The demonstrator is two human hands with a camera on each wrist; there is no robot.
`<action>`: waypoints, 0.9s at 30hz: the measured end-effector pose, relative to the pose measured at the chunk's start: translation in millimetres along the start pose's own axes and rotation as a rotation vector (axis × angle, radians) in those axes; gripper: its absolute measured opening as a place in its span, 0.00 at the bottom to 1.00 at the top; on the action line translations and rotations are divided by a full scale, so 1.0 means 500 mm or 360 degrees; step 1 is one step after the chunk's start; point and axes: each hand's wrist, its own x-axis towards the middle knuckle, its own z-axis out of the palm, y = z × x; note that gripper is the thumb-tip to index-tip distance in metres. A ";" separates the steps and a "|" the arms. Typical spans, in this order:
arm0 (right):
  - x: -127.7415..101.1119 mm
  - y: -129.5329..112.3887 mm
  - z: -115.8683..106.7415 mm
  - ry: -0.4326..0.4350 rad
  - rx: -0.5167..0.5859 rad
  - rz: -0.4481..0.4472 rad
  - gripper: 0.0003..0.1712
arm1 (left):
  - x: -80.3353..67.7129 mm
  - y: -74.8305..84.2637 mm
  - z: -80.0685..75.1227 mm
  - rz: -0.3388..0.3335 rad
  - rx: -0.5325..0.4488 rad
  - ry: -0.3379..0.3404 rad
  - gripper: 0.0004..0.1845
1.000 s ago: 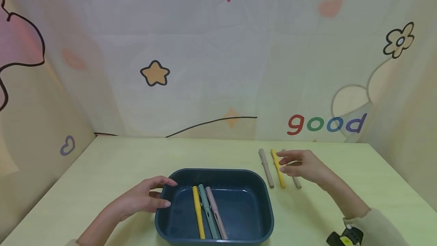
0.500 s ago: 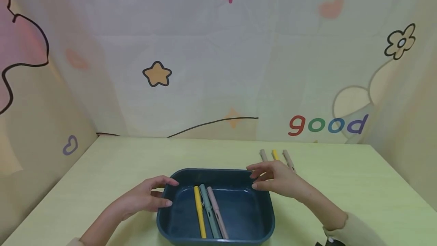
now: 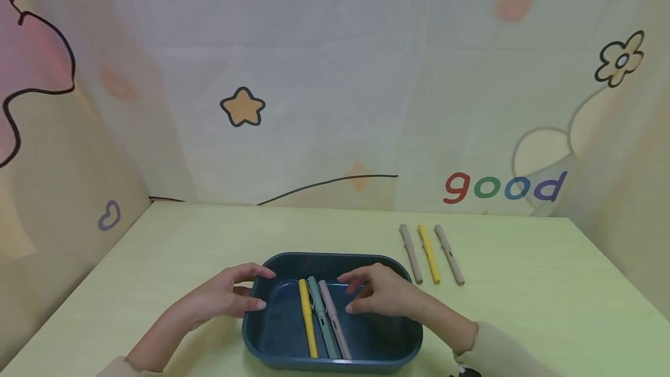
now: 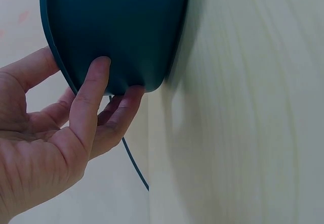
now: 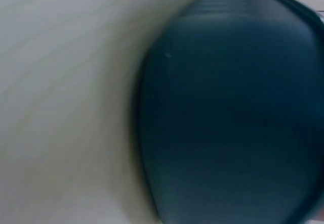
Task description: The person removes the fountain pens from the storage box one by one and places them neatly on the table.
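Note:
A dark blue plastic basin (image 3: 384, 339) stands on the table with three pens lying side by side in it: a yellow pen (image 3: 309, 322), a green pen (image 3: 323, 319) and a pink pen (image 3: 335, 322). My left hand (image 3: 225, 294) grips the basin's left rim, some fingers over the edge and others against the outer wall (image 4: 136, 37). Over the basin's right half hangs my right hand (image 3: 382, 292), fingers loosely bent and holding nothing, just right of the pink pen. The right wrist view is filled mostly by the basin's outside wall (image 5: 228, 113).
Beyond the basin's back right corner, a grey pen (image 3: 410, 255), another yellow pen (image 3: 429, 255) and a second greyish pen (image 3: 450, 256) lie in a row on the pale table (image 3: 523, 284). A printed cloth (image 3: 314, 74) closes off the back and sides.
My right hand has moved left from above the row of pens, across the basin's right rim, to over its inside. The left hand stays on the left rim.

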 end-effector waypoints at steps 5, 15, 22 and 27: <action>0.014 0.005 0.025 -0.0048 -0.0019 0.0054 0.26 | 0.003 0.000 0.003 -0.0012 -0.0013 -0.0010 0.28; 0.030 0.004 0.052 -0.0091 -0.0124 0.0158 0.26 | 0.001 0.004 0.003 -0.0030 -0.0002 0.0005 0.28; 0.035 -0.001 0.063 -0.0094 -0.0124 0.0223 0.28 | 0.002 0.001 0.002 -0.0048 -0.0011 0.0019 0.29; 0.040 0.000 0.067 -0.0109 -0.0102 0.0289 0.30 | 0.004 0.002 0.000 -0.0046 0.0001 0.0021 0.29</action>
